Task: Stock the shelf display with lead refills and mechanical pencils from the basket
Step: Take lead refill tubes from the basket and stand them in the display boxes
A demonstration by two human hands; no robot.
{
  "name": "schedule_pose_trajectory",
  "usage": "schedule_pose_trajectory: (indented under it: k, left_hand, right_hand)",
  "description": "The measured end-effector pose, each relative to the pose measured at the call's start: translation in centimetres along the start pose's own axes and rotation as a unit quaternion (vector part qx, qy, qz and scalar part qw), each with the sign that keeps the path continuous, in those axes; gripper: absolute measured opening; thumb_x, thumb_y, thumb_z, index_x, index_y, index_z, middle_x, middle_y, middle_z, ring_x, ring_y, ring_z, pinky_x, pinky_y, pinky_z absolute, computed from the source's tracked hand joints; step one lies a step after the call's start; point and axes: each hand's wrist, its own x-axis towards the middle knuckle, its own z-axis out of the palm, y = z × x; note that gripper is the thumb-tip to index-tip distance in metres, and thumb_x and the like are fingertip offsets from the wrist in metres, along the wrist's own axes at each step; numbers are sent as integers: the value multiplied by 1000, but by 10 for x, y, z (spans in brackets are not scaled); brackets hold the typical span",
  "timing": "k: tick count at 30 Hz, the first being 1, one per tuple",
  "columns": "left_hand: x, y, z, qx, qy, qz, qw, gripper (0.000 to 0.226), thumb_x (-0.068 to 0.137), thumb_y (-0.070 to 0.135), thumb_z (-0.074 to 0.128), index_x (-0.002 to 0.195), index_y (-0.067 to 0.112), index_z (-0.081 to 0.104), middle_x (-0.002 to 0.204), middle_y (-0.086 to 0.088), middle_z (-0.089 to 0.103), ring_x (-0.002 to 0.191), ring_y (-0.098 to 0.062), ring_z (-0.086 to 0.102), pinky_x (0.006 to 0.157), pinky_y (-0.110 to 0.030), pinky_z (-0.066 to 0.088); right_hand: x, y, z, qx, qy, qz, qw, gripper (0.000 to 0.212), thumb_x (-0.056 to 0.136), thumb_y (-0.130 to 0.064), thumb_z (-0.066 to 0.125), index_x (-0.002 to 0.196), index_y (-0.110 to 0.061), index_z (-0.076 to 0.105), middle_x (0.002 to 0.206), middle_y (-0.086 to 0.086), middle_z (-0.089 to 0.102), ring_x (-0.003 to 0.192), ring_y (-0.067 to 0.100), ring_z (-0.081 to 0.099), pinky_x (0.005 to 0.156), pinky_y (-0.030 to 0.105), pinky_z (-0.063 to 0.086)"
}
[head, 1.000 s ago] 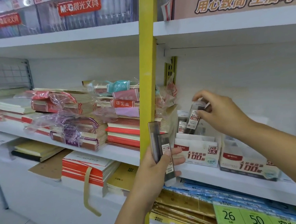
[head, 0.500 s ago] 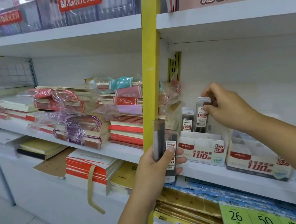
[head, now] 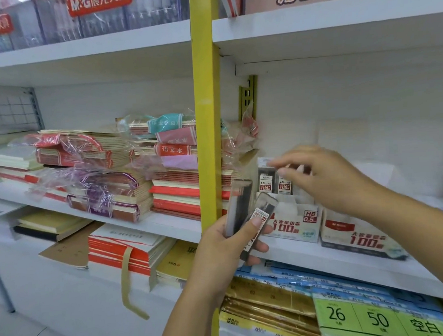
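Observation:
My left hand (head: 221, 249) grips two clear lead refill cases (head: 247, 213) with dark leads, held in front of the yellow shelf post. My right hand (head: 328, 176) hovers with spread fingers just above two lead refill cases (head: 275, 183) that stand upright in the white display box (head: 295, 223) marked HB 0.5 on the middle shelf. Nothing is between the right fingers. A second display box (head: 361, 236) sits to its right. No basket or mechanical pencils are in view.
A yellow upright post (head: 209, 116) divides the shelves. Stacks of wrapped notebooks (head: 105, 176) fill the shelf to the left. Blue and gold paper packs (head: 276, 292) and green price tags (head: 356, 315) lie on the shelf below.
My right hand set its refill case upright in the HB 0.5 box beside the other one and let go, fingers now apart. My left hand tilted its cases slightly.

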Motion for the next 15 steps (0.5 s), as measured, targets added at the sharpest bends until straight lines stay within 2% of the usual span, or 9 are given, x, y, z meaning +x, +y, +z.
schedule_pose_trajectory:
  k: [2, 3, 6, 9, 12, 13, 15]
  left_hand:
    - [-1, 2, 2, -1, -13, -1, 1000, 21, 82, 50, 69, 103, 45, 74, 102, -2, 79, 77, -11, 72, 58, -20, 54]
    - [-1, 3, 3, -2, -19, -3, 1000, 24, 82, 51, 70, 104, 43, 74, 102, -3, 78, 78, -12, 73, 58, -20, 53]
    - [-4, 2, 3, -31, -34, -26, 999, 31, 76, 47, 77, 105, 36, 76, 106, -4, 78, 86, -14, 75, 61, -20, 55]
    - [-7, 3, -4, -95, -25, -49, 994, 30, 71, 30, 80, 101, 27, 79, 108, -6, 78, 91, -17, 76, 64, -21, 58]
    - [-10, 7, -11, -97, 17, -37, 994, 41, 70, 31, 78, 107, 15, 73, 85, -3, 77, 69, -11, 70, 53, -19, 53]
    - [-10, 9, -12, -83, 31, -30, 996, 44, 70, 35, 78, 107, 12, 71, 73, -1, 72, 59, -9, 63, 49, -19, 49]
    - [-11, 10, -13, -49, 48, -18, 997, 45, 70, 41, 77, 101, 8, 72, 57, 1, 55, 48, -8, 47, 44, -19, 40]
  right_hand:
    - [-19, -15, 8, 101, -71, 3, 992, 24, 89, -46, 54, 108, -61, 56, 96, -37, 59, 95, -17, 53, 72, 9, 42]
    - [-27, -18, 13, 123, -82, 4, 989, 27, 90, -41, 60, 107, -61, 56, 93, -36, 61, 91, -15, 55, 71, 9, 44]
    - [-42, -15, 21, 189, -21, 26, 981, 30, 86, -21, 71, 96, -49, 65, 86, -22, 66, 81, -3, 61, 71, 15, 50]
    - [-53, -6, 19, 282, 50, 85, 954, 23, 83, -16, 73, 89, -38, 69, 84, -12, 71, 77, 4, 67, 68, 21, 55]
    - [-63, -2, 16, 313, 35, 132, 940, 18, 83, -14, 73, 87, -30, 67, 83, -6, 73, 75, 13, 72, 71, 36, 61]
    - [-66, -4, 15, 316, 14, 132, 940, 19, 83, -13, 73, 85, -31, 66, 82, -5, 73, 74, 15, 73, 71, 37, 61]
    - [-68, -9, 14, 276, -22, 102, 955, 22, 81, -18, 73, 84, -37, 65, 85, -6, 72, 75, 12, 71, 72, 31, 59]
